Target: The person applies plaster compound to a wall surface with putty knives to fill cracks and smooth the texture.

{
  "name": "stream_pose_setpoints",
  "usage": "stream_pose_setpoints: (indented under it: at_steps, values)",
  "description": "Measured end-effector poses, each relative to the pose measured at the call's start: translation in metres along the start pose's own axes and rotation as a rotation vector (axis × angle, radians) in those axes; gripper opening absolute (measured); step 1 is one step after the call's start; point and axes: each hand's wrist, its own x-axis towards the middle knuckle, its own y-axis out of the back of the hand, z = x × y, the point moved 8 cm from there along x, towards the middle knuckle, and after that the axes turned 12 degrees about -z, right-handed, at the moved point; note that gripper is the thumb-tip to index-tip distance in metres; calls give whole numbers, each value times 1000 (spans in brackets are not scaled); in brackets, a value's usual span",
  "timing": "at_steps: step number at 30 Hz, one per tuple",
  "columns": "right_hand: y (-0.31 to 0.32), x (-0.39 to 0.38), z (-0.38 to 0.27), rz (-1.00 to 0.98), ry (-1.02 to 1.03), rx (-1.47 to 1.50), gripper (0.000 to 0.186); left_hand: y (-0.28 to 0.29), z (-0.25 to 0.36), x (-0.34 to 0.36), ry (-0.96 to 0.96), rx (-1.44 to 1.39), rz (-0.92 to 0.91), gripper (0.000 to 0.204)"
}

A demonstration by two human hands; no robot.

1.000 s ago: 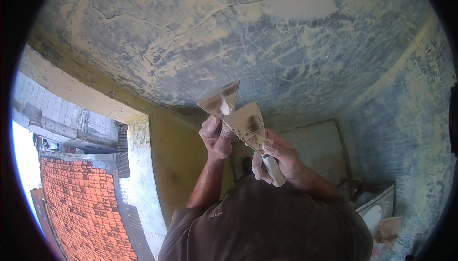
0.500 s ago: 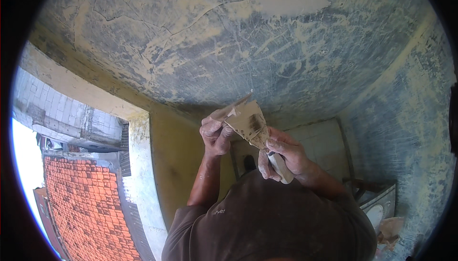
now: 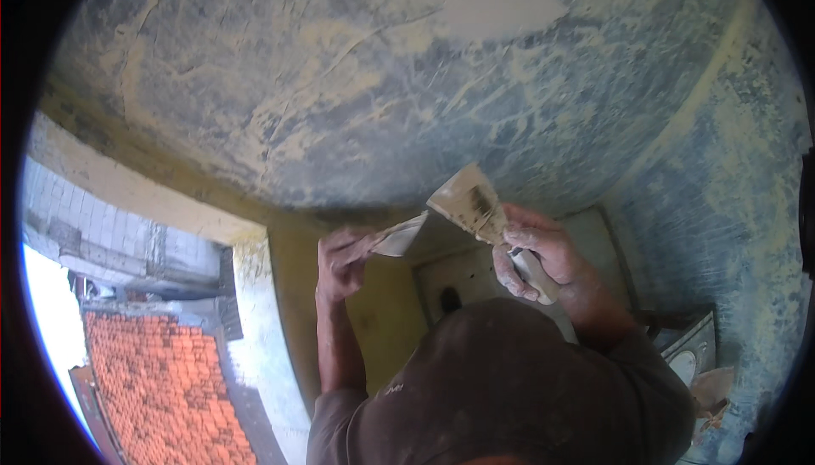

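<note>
- Curled around a pale handle, the right hand point(image 3: 560, 253) grips a putty knife point(image 3: 472, 203); the left hand point(image 3: 341, 263) has its fingers closed on a second scraper point(image 3: 404, 238).
- From where I stand, the scraper's handle end is lost inside the left hand, and I can't make out where that thumb presses. Part of the knife's handle is covered by the right fingers. Whether the two blades' near corners touch, I can't tell.
- A second ago the blades sat close, the scraper showing its broad face; now it is tipped toward edge-on, lower, and the hands are wider apart.
- Flared and beige, the knife's blade carries a dark brown patch and speckled edges toward the neck. The scraper shows a whitish face.
- Both tools are raised between the dark brown shirt point(image 3: 509, 372) and the patchy grey-blue wall point(image 3: 365, 117).
</note>
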Motion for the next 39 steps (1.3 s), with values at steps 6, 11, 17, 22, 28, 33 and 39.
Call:
stream_pose_setpoints:
  at_steps: [6, 11, 17, 22, 28, 33, 39]
  values:
    - [49, -16, -18, 215, 356, -176, 39, -42, -40, -72, 378, -324, 307, 16]
    - [58, 21, -2, 345, 726, -331, 33, -92, -50, -76, 441, -1122, 662, 24]
    - [26, 77, -65, 536, 1178, -780, 32, -51, -66, -54, 322, -1197, 574, 30]
    - [9, 126, -65, 737, 1206, -979, 42, -20, -81, -51, 224, -1149, 578, 30]
    - [1, 163, -70, 729, 1264, -867, 40, -6, -93, -72, 229, -1130, 640, 42]
    - [-4, 173, -58, 706, 1271, -880, 40, 1, -89, -70, 163, -1194, 664, 36]
    - [-2, 198, -48, 700, 1126, -805, 40, 0, -95, -75, 201, -1210, 668, 54]
